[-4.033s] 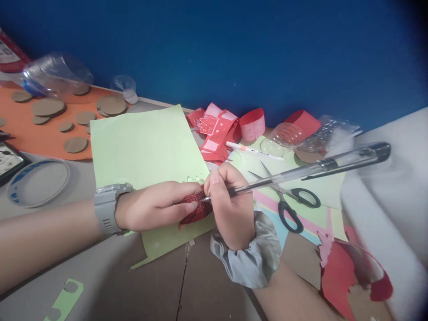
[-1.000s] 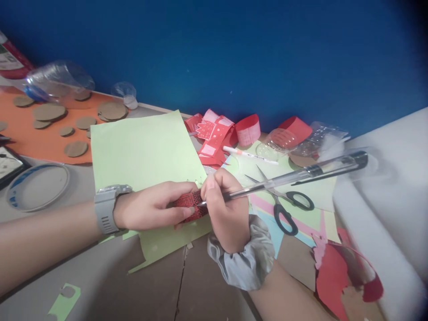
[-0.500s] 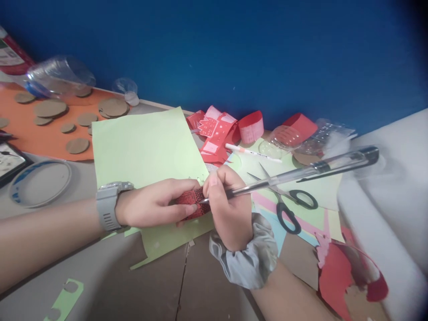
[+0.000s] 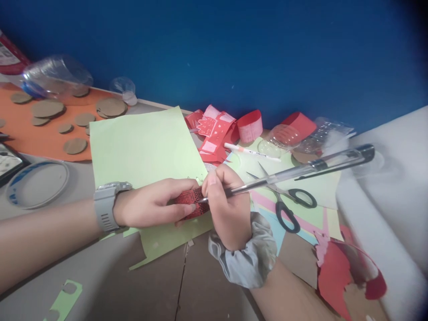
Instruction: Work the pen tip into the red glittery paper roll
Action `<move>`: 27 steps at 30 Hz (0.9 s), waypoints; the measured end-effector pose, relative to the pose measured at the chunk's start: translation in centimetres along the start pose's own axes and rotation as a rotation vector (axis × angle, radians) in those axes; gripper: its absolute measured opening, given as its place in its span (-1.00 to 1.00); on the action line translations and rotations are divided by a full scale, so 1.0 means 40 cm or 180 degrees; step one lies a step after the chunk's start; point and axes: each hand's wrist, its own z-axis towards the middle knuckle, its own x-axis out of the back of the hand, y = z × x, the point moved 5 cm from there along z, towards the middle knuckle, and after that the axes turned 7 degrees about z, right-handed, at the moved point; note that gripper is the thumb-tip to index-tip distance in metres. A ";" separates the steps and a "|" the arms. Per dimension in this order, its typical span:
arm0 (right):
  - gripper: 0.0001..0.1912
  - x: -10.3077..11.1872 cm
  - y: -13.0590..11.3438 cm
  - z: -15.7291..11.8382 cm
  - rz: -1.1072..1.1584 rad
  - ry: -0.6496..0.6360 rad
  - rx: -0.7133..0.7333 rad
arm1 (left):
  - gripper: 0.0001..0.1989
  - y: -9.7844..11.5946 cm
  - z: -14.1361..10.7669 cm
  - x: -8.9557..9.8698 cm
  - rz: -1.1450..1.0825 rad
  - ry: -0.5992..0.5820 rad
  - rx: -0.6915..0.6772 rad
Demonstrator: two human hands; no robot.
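My left hand (image 4: pixel 155 203), a grey watch on its wrist, pinches a small red piece with a dark checked pattern (image 4: pixel 191 199) between thumb and fingers. My right hand (image 4: pixel 227 207), with a grey scrunchie (image 4: pixel 245 254) round the wrist, grips a clear-barrelled pen (image 4: pixel 277 177). The pen's metal tip touches or nearly touches the checked piece by my left thumb. Under both hands lies light green paper (image 4: pixel 143 147); part of the checked piece is hidden by my fingers.
Black-handled scissors (image 4: pixel 289 203) lie partly open on coloured paper to the right. Red paper strips (image 4: pixel 216 133) and a white marker (image 4: pixel 252 152) are behind my hands. Cardboard discs (image 4: pixel 48 108) sit on orange paper at left, near a tape roll (image 4: pixel 37 183) and a plastic bottle (image 4: pixel 58 76).
The whole view has shifted very slightly, so things appear a little further left. Both hands keep the same hold on the checked piece and the pen.
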 end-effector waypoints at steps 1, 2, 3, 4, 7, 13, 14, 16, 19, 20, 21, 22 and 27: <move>-0.68 0.000 0.000 0.000 -0.0013 -0.0003 -0.0001 | -0.85 -0.001 0.000 0.000 0.0002 -0.0001 0.0010; -0.68 0.001 0.000 0.000 -0.0021 -0.0002 -0.0005 | -0.86 -0.001 0.000 0.000 0.0006 0.0002 0.0016; -0.68 0.001 0.001 0.001 -0.0017 0.0009 -0.0003 | -0.86 -0.001 0.001 0.000 0.0014 0.0006 0.0021; -0.68 0.001 0.001 0.001 -0.0006 0.0023 -0.0001 | -0.86 -0.001 0.001 0.000 0.0029 0.0009 0.0025; -0.68 0.000 0.002 0.002 0.0038 0.0043 0.0034 | -0.87 0.001 0.001 0.000 0.0081 0.0024 0.0018; -0.68 0.001 0.003 0.001 0.0085 0.0033 0.0065 | -0.84 0.005 0.000 0.000 0.0042 0.0019 0.0010; -0.68 0.002 0.004 0.001 0.0090 0.0029 0.0068 | -0.84 0.004 0.000 0.000 0.0058 0.0015 0.0029; -0.68 0.003 0.004 0.001 0.0087 -0.0017 0.0087 | -0.85 0.002 0.000 0.001 0.0114 0.0026 0.0078; -0.68 0.001 0.006 0.001 0.0070 -0.0075 0.0087 | -0.85 0.002 0.001 0.002 0.0094 0.0033 0.0064; -0.68 0.001 0.007 0.001 0.0069 -0.0056 0.0078 | -0.85 0.003 0.001 0.002 0.0062 0.0033 0.0038; -0.68 0.002 0.007 0.001 0.0070 -0.0025 0.0069 | -0.85 0.003 0.001 0.002 0.0035 0.0031 0.0015; -0.68 0.002 0.007 0.001 0.0070 0.0001 0.0062 | -0.86 0.004 0.000 0.002 0.0019 0.0031 0.0001; -0.67 0.000 0.003 0.003 0.0051 -0.0043 0.0068 | -0.86 0.003 -0.002 0.000 0.0058 0.0034 0.0057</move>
